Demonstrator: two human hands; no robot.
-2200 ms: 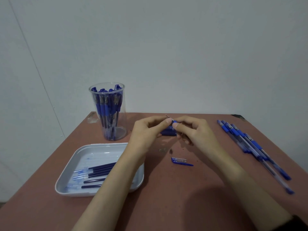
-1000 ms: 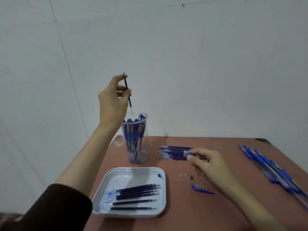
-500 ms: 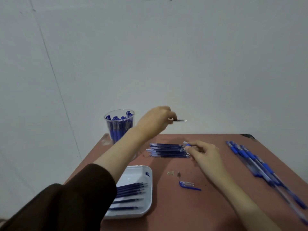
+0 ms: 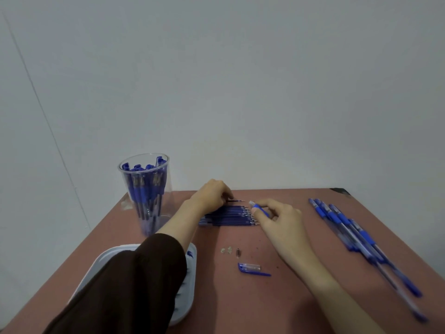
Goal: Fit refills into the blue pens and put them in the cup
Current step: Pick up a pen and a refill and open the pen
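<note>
The cup (image 4: 146, 189) of finished pens stands left of the left hand (image 4: 212, 196), which pinches a refill (image 4: 237, 201) above the refill row (image 4: 228, 216), aimed toward the pen barrel (image 4: 260, 209) gripped by the right hand (image 4: 279, 216), likely for insertion.

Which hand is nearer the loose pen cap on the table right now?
Right. The right hand is just beyond the pen cap, slightly right; the left hand is farther back-left, at the refill pile.
</note>
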